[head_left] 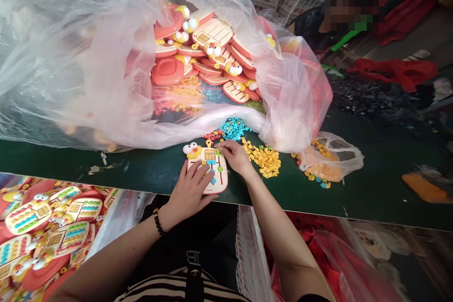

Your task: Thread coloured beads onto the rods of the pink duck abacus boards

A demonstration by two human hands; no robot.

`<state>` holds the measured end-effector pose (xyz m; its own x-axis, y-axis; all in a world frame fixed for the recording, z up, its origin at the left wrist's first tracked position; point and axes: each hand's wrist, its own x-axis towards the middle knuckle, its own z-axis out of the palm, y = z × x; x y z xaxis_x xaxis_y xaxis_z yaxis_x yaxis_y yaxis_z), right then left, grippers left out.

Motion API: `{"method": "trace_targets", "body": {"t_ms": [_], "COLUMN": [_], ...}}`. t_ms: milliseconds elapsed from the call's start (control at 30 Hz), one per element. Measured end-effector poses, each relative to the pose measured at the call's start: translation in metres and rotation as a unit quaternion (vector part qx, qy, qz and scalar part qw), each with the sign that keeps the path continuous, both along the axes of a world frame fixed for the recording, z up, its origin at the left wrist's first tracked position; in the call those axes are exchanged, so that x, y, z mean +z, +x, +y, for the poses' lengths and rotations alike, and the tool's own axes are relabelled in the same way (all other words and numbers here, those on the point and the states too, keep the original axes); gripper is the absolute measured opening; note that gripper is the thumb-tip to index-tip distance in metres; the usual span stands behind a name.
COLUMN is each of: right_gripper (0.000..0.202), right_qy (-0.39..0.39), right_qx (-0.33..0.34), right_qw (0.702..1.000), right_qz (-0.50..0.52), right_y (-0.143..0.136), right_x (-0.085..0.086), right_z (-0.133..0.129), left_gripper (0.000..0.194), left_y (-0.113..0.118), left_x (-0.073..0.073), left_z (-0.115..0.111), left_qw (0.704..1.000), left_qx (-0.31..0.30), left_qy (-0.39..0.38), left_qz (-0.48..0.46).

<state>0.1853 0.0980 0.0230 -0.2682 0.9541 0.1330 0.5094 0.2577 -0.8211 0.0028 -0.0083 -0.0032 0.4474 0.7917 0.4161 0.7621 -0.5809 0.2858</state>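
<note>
A cream toy board (220, 180) with a red rim and a bug-eyed yellow head lies on the green table. My left hand (191, 186) lies over its left part, fingers spread, holding it down. Blue and green beads sit in its slots. At the board's upper right, my right hand (233, 155) is pinched at a green bead (218, 151). Behind the board are a blue bead pile (234, 128) and a small red bead pile (213, 135). Yellow beads (267, 160) are heaped to the right of my right hand.
A large clear plastic bag (88, 71) holds many boards (212, 33). A small bag of beads (323, 160) sits at the right. Bead-filled boards (46, 226) are piled at lower left. Another person (311, 23) is at the upper right, near black pieces (375, 99).
</note>
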Motion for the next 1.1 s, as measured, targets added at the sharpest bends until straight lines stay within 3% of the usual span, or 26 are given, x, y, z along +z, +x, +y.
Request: {"method": "trace_targets", "body": {"t_ms": [267, 500, 600, 733, 800, 867, 900, 1000, 1100], "right_gripper": [0.021, 0.026, 0.028, 0.024, 0.022, 0.023, 0.022, 0.024, 0.026], "right_qy": [0.066, 0.183, 0.192, 0.161, 0.146, 0.137, 0.105, 0.017, 0.003], "right_qx": [0.024, -0.027, -0.03, 0.034, -0.039, -0.191, -0.231, -0.258, -0.269], "right_qw": [0.993, 0.953, 0.956, 0.975, 0.98, 0.957, 0.944, 0.914, 0.902], "right_qz": [-0.098, -0.241, -0.222, -0.149, -0.128, -0.168, -0.212, -0.313, -0.337], "right_y": [0.005, -0.001, -0.004, 0.017, 0.04, 0.065, 0.076, 0.097, 0.102], "right_x": [0.006, -0.003, -0.004, 0.012, 0.022, 0.028, 0.029, 0.025, 0.018], "right_z": [-0.009, -0.021, -0.026, -0.029, -0.024, -0.013, -0.008, 0.006, 0.013], "left_gripper": [0.041, 0.042, 0.042, 0.043, 0.043, 0.043, 0.042, 0.041, 0.041], "left_y": [0.0, 0.0, 0.001, 0.001, 0.001, 0.0, 0.0, 0.001, 0.001], "left_x": [-0.002, -0.003, -0.004, -0.004, -0.004, -0.004, -0.004, -0.003, -0.002], "left_z": [0.0, 0.0, 0.0, 0.001, 0.001, 0.001, 0.001, 0.001, 0.001], "left_qw": [1.0, 1.0, 1.0, 1.0, 1.0, 1.0, 1.0, 1.0, 1.0], "left_qx": [0.002, -0.002, -0.003, -0.004, -0.008, -0.01, -0.009, -0.004, -0.006], "left_qy": [0.005, 0.015, 0.018, 0.015, 0.014, 0.017, 0.019, 0.021, 0.017], "left_qz": [-0.002, -0.001, 0.001, -0.001, -0.001, -0.004, -0.006, -0.012, -0.013]}}
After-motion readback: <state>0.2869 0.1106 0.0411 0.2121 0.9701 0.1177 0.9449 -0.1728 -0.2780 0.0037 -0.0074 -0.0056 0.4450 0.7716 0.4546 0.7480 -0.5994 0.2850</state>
